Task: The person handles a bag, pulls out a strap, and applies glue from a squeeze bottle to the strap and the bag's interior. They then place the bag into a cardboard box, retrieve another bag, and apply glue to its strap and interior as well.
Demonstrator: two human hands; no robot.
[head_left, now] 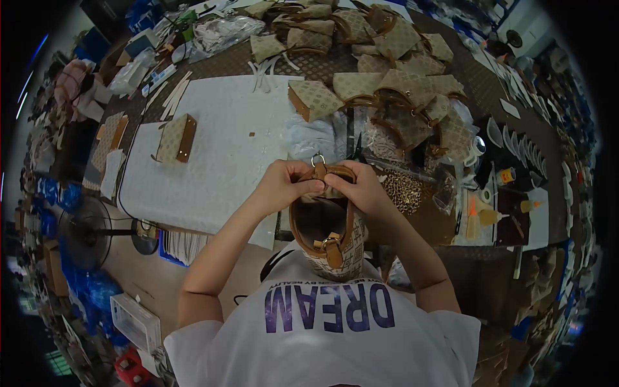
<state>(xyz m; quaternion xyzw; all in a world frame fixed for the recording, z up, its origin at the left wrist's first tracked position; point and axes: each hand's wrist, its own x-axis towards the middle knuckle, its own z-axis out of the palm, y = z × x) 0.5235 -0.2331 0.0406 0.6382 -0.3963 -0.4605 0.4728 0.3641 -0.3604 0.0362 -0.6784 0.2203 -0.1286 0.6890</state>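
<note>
Close to my chest I hold a small beige patterned handbag with brown trim, its mouth facing up and its dark inside showing. My left hand pinches the far rim beside a brown leather tab with a metal ring. Opposite it, my right hand grips the same rim, thumb pressed near the tab. Both thumbs point toward each other. On the bag's near rim sits another brown tab with a metal ring. The fingertips behind the rim are hidden.
Many similar bags are heaped at the back right. One bag lies on the white board to the left. Gold-coloured hardware is piled right of my hands, and glue bottles stand further right. A fan is at lower left.
</note>
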